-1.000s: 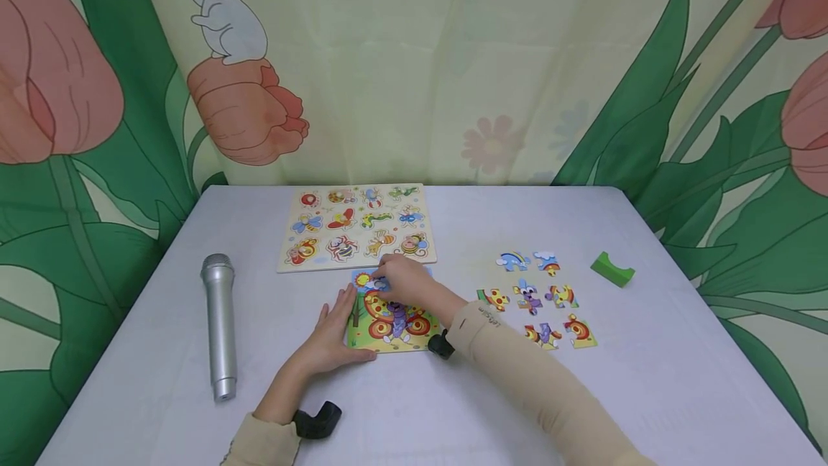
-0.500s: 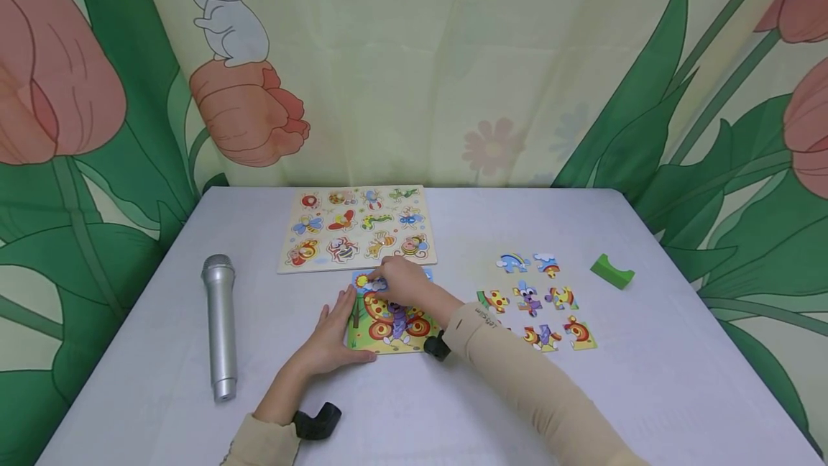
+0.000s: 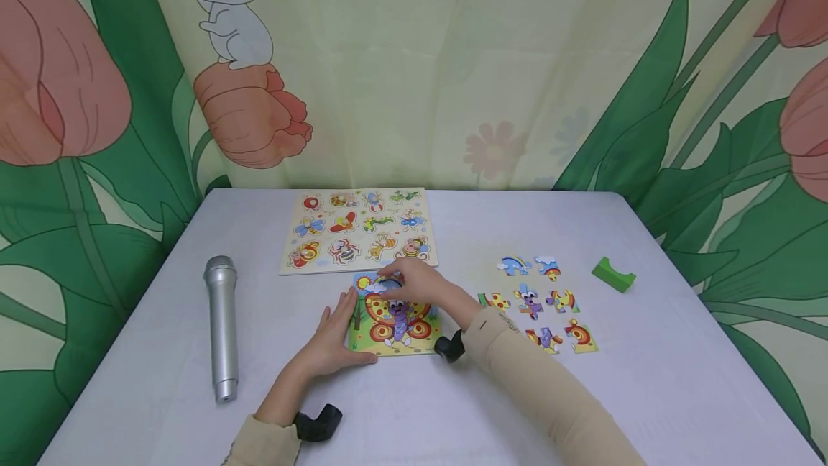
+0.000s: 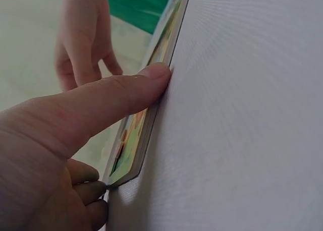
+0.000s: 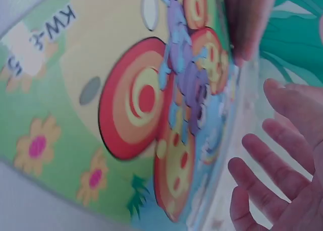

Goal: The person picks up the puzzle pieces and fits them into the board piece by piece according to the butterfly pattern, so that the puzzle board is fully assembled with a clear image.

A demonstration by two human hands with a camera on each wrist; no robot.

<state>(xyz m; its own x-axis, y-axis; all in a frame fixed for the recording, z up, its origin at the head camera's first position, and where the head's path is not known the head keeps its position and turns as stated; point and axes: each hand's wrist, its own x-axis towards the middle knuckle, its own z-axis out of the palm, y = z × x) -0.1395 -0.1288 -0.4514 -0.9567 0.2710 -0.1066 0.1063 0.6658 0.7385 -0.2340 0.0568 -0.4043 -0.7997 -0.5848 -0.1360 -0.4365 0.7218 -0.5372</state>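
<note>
A square butterfly puzzle board [image 3: 399, 322] lies flat in front of me. My left hand [image 3: 330, 344] rests along its left side with fingers fairly straight; in the left wrist view the thumb [image 4: 121, 92] lies across the board's near edge. Over the board's far part is my right hand [image 3: 420, 282]. Its fingers are spread and loosely bent in the right wrist view, and nothing shows between the thumb and fingers [image 5: 262, 190]. Several loose jigsaw pieces with rainbow and butterfly parts, among them a purple one [image 3: 530, 300], lie to the right.
Behind the butterfly board lies a wooden insect puzzle [image 3: 359, 232]. A silver microphone [image 3: 222, 329] stretches along the left of the white table [image 3: 155, 351]. At the right sits a green arched block [image 3: 613, 275]. A printed curtain [image 3: 388, 92] hangs behind the table.
My right hand has drawn slightly rightward, its fingers loosening from the upper left part of the board, where more of the picture shows. The left hand stays in place.
</note>
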